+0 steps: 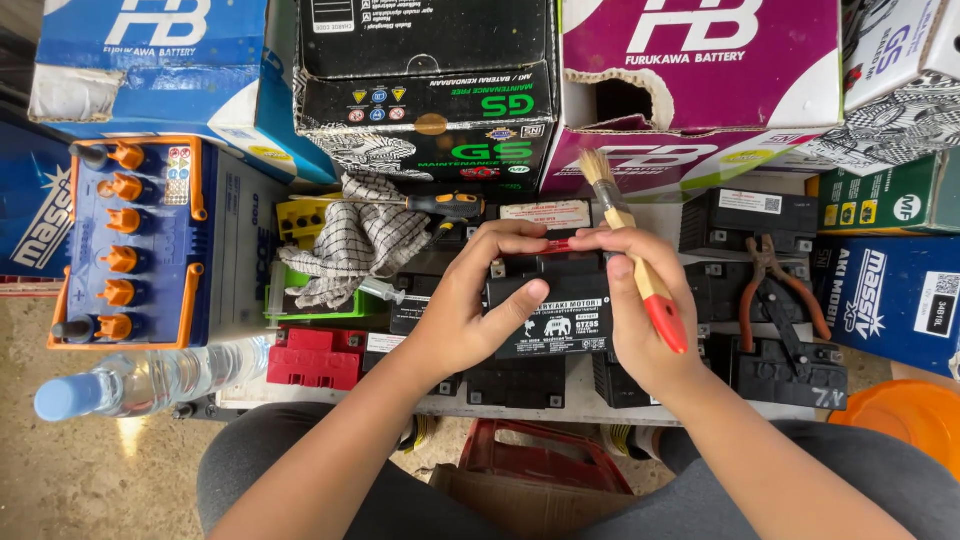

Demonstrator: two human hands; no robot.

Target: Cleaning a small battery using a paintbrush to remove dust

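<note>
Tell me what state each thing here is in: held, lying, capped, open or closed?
Small black motorcycle battery: upright, gripped by left hand.
Wooden red-handled paintbrush: held in right hand, bristles up.
Clear plastic water bottle: lying, capped.
Orange-handled pliers: lying, handles apart.
Checked cloth: crumpled.

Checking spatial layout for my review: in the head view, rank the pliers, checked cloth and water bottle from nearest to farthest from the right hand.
1. Pliers, just right of the right hand.
2. Checked cloth, left, beyond the left hand.
3. Water bottle, far left, lying at the bench edge.
</note>
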